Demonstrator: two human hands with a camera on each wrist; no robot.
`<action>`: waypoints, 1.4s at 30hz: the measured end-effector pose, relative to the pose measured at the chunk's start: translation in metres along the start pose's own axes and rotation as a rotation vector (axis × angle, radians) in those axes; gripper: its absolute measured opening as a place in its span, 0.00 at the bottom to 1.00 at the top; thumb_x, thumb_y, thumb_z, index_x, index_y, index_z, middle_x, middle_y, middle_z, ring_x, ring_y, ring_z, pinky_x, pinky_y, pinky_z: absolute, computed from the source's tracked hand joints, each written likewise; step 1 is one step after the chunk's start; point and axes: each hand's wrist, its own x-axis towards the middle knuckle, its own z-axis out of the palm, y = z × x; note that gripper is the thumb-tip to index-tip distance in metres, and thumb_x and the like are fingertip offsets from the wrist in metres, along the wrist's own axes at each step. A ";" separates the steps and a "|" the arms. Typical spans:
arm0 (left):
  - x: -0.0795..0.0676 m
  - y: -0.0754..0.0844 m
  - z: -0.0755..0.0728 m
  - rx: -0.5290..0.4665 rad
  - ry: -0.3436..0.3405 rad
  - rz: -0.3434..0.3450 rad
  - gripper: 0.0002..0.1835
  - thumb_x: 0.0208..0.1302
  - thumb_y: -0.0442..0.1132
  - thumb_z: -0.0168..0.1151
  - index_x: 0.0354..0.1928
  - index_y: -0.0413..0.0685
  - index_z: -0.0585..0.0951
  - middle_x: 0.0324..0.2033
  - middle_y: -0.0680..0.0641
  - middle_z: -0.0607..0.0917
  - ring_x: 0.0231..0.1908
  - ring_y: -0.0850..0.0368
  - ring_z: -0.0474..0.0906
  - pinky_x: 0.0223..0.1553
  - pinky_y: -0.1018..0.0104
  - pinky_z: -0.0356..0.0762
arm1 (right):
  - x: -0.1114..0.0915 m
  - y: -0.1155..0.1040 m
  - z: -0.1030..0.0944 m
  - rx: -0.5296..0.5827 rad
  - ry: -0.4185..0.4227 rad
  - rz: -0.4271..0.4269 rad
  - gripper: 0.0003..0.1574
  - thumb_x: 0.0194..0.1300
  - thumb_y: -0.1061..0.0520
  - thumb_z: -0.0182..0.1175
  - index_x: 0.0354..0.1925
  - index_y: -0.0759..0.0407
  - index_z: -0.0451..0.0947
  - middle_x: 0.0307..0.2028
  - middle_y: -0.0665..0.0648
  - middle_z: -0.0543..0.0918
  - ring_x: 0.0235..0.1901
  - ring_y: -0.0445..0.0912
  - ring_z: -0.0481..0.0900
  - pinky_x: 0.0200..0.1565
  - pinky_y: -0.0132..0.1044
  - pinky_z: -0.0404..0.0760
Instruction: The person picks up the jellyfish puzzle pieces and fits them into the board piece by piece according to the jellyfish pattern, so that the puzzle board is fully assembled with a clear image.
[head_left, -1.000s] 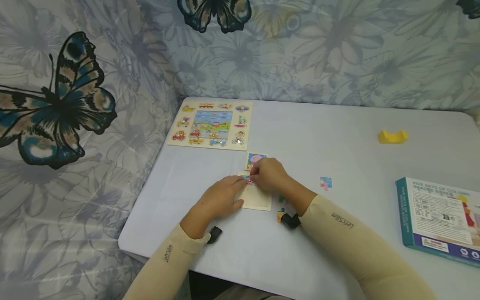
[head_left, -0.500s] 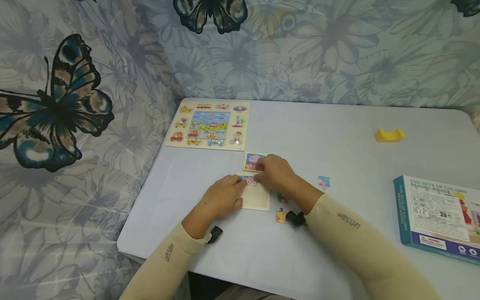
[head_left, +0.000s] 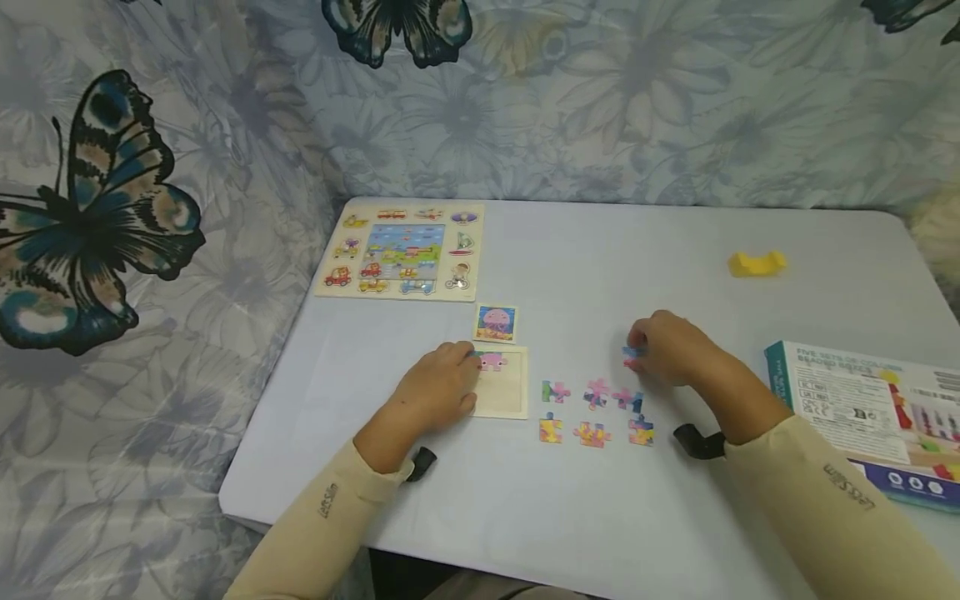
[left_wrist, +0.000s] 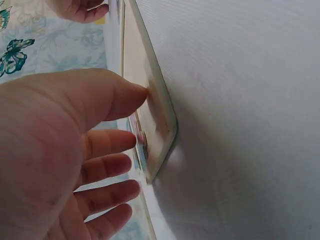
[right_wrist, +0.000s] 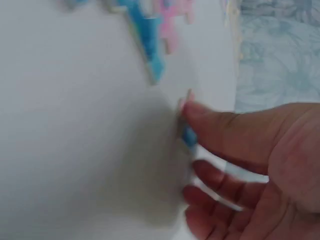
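Note:
A shallow wooden puzzle tray (head_left: 504, 398) lies in front of me, with pink-and-blue pieces (head_left: 492, 361) along its top edge. At its left side rests my left hand (head_left: 431, 387), fingertips over the upper left corner. In the left wrist view, that hand's thumb (left_wrist: 127, 97) reaches the tray's edge and its fingers are relaxed. To the right of the tray, my right hand (head_left: 671, 346) pinches a blue-and-pink jigsaw piece (head_left: 628, 357). The right wrist view shows this piece (right_wrist: 188, 136) under the thumb, partly hidden. A small picture card (head_left: 497, 322) of a pink character adjoins the tray's top.
Several loose jigsaw pieces (head_left: 592, 434) lie in two rows between the tray and my right forearm. A larger vehicle puzzle board (head_left: 474, 250) sits at the back left. At the right are a yellow curved block (head_left: 757, 264) and a flat box (head_left: 840, 400).
My right hand has left the tray, moved right and taken hold of the blue-and-pink jigsaw piece. The loose pieces under that arm are uncovered. My left hand stays at the tray.

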 end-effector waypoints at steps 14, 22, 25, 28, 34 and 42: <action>0.006 0.005 0.004 -0.056 -0.092 0.021 0.27 0.75 0.42 0.56 0.73 0.51 0.71 0.75 0.51 0.68 0.75 0.54 0.62 0.74 0.56 0.61 | 0.017 -0.058 0.006 0.355 0.047 -0.086 0.08 0.67 0.55 0.69 0.42 0.57 0.85 0.36 0.55 0.84 0.34 0.47 0.81 0.36 0.37 0.79; 0.008 0.007 0.007 -0.103 -0.057 0.032 0.28 0.72 0.40 0.58 0.73 0.53 0.70 0.73 0.52 0.71 0.74 0.55 0.65 0.72 0.56 0.65 | 0.044 -0.112 0.036 0.367 -0.041 -0.114 0.07 0.67 0.53 0.69 0.39 0.56 0.87 0.30 0.52 0.85 0.30 0.44 0.80 0.34 0.34 0.79; 0.007 0.008 0.006 -0.101 -0.040 0.052 0.29 0.71 0.38 0.58 0.74 0.56 0.71 0.73 0.50 0.71 0.73 0.53 0.66 0.70 0.54 0.68 | 0.049 -0.120 0.041 0.321 -0.019 -0.100 0.07 0.66 0.54 0.69 0.37 0.57 0.88 0.30 0.52 0.85 0.30 0.45 0.80 0.33 0.34 0.79; 0.006 0.009 0.005 -0.078 -0.037 0.053 0.31 0.70 0.38 0.58 0.75 0.60 0.70 0.73 0.49 0.71 0.72 0.52 0.67 0.69 0.52 0.69 | 0.051 -0.126 0.043 0.269 -0.005 -0.092 0.06 0.66 0.55 0.69 0.35 0.56 0.88 0.32 0.53 0.86 0.31 0.46 0.81 0.33 0.34 0.80; 0.006 0.013 0.003 -0.020 -0.066 0.013 0.32 0.69 0.40 0.57 0.75 0.63 0.70 0.74 0.49 0.70 0.73 0.52 0.66 0.68 0.52 0.69 | 0.052 -0.137 0.042 0.130 0.011 -0.123 0.04 0.66 0.57 0.68 0.34 0.56 0.87 0.34 0.54 0.85 0.31 0.46 0.80 0.32 0.33 0.80; 0.007 0.015 0.003 -0.014 -0.070 -0.009 0.32 0.69 0.41 0.57 0.76 0.63 0.69 0.74 0.49 0.70 0.73 0.52 0.65 0.68 0.51 0.70 | 0.050 -0.123 0.040 0.053 0.069 -0.111 0.19 0.62 0.49 0.73 0.46 0.58 0.83 0.42 0.57 0.84 0.41 0.51 0.78 0.45 0.43 0.79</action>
